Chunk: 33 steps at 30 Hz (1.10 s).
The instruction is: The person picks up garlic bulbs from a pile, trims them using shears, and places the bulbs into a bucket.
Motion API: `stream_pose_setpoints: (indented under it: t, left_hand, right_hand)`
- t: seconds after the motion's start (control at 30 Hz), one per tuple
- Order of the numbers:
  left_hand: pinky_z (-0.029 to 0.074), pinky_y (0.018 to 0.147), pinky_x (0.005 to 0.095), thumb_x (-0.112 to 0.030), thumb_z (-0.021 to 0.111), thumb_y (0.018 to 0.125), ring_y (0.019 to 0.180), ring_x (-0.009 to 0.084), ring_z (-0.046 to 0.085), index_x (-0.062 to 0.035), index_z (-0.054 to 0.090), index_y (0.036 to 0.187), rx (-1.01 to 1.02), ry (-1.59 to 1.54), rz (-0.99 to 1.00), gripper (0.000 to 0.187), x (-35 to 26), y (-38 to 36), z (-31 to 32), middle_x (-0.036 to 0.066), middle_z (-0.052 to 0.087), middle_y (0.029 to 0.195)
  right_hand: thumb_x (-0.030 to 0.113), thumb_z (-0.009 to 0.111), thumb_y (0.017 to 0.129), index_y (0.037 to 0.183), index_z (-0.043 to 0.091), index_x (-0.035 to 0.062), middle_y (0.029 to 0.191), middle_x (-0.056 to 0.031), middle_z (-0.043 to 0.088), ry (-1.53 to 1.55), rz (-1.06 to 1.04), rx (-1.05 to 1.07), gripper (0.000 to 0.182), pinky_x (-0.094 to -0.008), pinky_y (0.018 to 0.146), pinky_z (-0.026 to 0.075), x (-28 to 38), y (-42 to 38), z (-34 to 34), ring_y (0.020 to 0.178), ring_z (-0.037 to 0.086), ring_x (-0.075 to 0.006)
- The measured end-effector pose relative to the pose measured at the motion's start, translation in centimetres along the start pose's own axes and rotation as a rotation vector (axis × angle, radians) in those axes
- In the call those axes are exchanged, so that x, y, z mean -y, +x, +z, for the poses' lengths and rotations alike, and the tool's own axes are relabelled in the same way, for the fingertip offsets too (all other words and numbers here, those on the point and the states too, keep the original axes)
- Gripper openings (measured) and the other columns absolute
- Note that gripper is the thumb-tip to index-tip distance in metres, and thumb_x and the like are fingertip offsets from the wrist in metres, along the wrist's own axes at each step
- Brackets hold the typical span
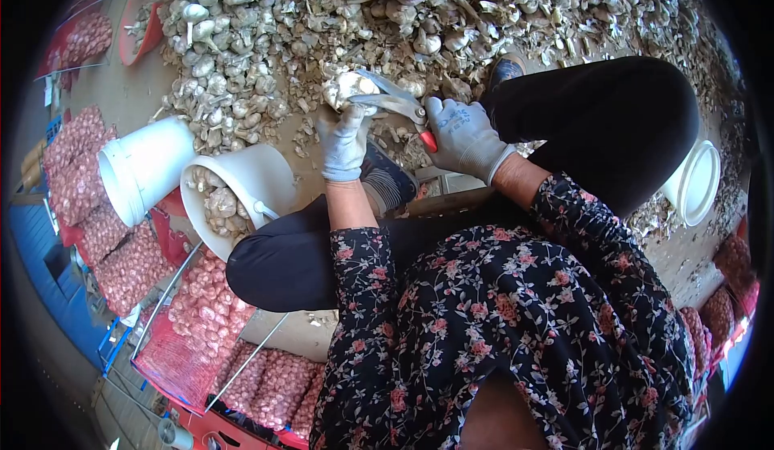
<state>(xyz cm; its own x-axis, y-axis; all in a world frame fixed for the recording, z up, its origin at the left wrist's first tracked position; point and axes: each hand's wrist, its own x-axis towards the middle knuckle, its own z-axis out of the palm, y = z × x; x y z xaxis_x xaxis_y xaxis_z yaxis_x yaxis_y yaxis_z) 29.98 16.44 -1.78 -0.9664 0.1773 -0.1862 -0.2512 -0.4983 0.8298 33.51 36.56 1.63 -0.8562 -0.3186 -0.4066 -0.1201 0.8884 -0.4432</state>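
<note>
My left hand [345,143], in a pale work glove, is closed around a garlic bulb [342,89] and holds it up in front of my knees. In my gloved right hand [465,133] is a pair of pruning shears [395,101] with a red handle. The two metal blades stand apart and reach left to the bulb, one along its upper side and one along its lower side. Whether they touch the bulb or a stem is hard to make out.
A big heap of garlic [419,14] and dry scraps spreads ahead. Left of my knee a white bucket [270,180] lies tilted with bulbs inside, beside another white bucket [153,164]. Filled red mesh sacks [205,305] stand lower left. A white bucket [697,182] is at right.
</note>
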Motion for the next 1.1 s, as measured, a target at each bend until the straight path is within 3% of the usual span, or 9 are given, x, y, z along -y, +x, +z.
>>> stream_pose_setpoints:
  t: [0.33,0.47,0.53,0.7,0.83,0.93,1.0,1.07,1.1]
  left_hand:
    - [0.053,0.085,0.0398,-0.018,0.071,0.079,0.105,0.0237,0.058,-0.0109,0.045,0.128,-0.084,-0.197,-0.004,0.056,2.3,0.1,-1.0,0.006,0.055,0.119]
    - [0.055,0.079,0.0409,-0.031,0.064,0.085,0.101,0.0253,0.060,-0.0110,0.048,0.126,-0.079,-0.220,-0.174,0.048,2.4,0.1,-0.4,0.007,0.057,0.117]
    - [0.055,0.076,0.0372,-0.038,0.057,0.088,0.095,0.0223,0.062,-0.0094,0.053,0.119,-0.068,-0.189,-0.212,0.043,2.4,0.2,-0.4,0.006,0.061,0.109]
    - [0.051,0.060,0.0258,-0.042,0.049,0.093,0.066,0.0124,0.060,-0.0084,0.060,0.096,-0.422,0.083,-0.238,0.036,3.4,0.4,4.3,0.002,0.062,0.079]
    - [0.041,0.051,0.0222,-0.025,0.065,0.088,0.060,0.0039,0.050,-0.0075,0.064,0.087,-0.795,0.102,-0.107,0.018,5.1,1.7,4.4,-0.006,0.058,0.075]
    - [0.043,0.055,0.0247,-0.024,0.064,0.088,0.063,0.0054,0.050,-0.0033,0.065,0.082,-0.600,0.243,0.198,0.022,4.3,2.1,3.2,-0.004,0.060,0.072]
    - [0.045,0.055,0.0280,-0.017,0.063,0.087,0.059,0.0081,0.053,-0.0007,0.063,0.083,-0.606,0.944,0.247,0.016,1.7,1.5,1.7,0.001,0.062,0.068]
    - [0.043,0.057,0.0246,-0.023,0.065,0.087,0.063,0.0066,0.049,-0.0001,0.063,0.082,-0.547,0.758,0.211,0.023,0.8,0.9,-1.1,0.000,0.060,0.076]
    - [0.046,0.062,0.0263,-0.026,0.066,0.085,0.071,0.0112,0.059,0.0023,0.063,0.090,-0.358,0.373,0.132,0.029,1.5,0.6,-2.5,0.002,0.062,0.077]
  right_hand:
    - [0.027,0.054,0.085,0.095,0.046,0.0023,0.077,-0.0210,0.063,0.190,0.042,0.013,0.028,-0.0472,0.066,0.049,-1.1,0.7,2.6,0.074,0.064,-0.0368]
    - [0.036,0.056,0.085,0.094,0.051,-0.0005,0.086,-0.0235,0.063,0.269,0.144,0.007,0.038,-0.0448,0.075,0.049,-1.6,1.6,3.0,0.085,0.064,-0.0374]
    - [0.045,0.057,0.084,0.099,0.053,-0.0002,0.094,-0.0256,0.061,0.601,0.156,0.000,0.048,-0.0437,0.077,0.048,-2.1,1.7,2.9,0.091,0.061,-0.0381]
    - [0.035,0.068,0.084,0.097,0.056,0.0003,0.086,-0.0016,0.058,1.341,0.090,0.019,0.039,-0.0264,0.071,0.046,-1.6,3.2,3.4,0.079,0.051,-0.0078]
    - [0.035,0.067,0.085,0.094,0.061,0.0058,0.083,-0.0003,0.061,1.628,0.189,0.194,0.031,-0.0239,0.059,0.044,-0.9,2.7,2.2,0.068,0.054,-0.0079]
    - [0.032,0.064,0.086,0.098,0.063,0.0060,0.080,0.0008,0.062,1.763,0.202,0.251,0.028,-0.0255,0.060,0.046,-0.5,3.2,2.1,0.068,0.057,-0.0097]
    - [0.028,0.064,0.086,0.102,0.062,0.0049,0.086,-0.0009,0.064,1.840,0.126,0.202,0.028,-0.0258,0.064,0.048,0.0,3.7,2.6,0.074,0.060,-0.0107]
    - [0.027,0.064,0.086,0.107,0.061,0.0033,0.092,-0.0024,0.065,1.898,0.075,0.241,0.032,-0.0257,0.069,0.050,0.3,3.9,2.0,0.079,0.062,-0.0114]
    - [0.026,0.063,0.086,0.110,0.059,0.0018,0.093,-0.0030,0.066,1.887,0.081,0.288,0.034,-0.0267,0.071,0.050,0.1,4.4,2.3,0.080,0.062,-0.0117]
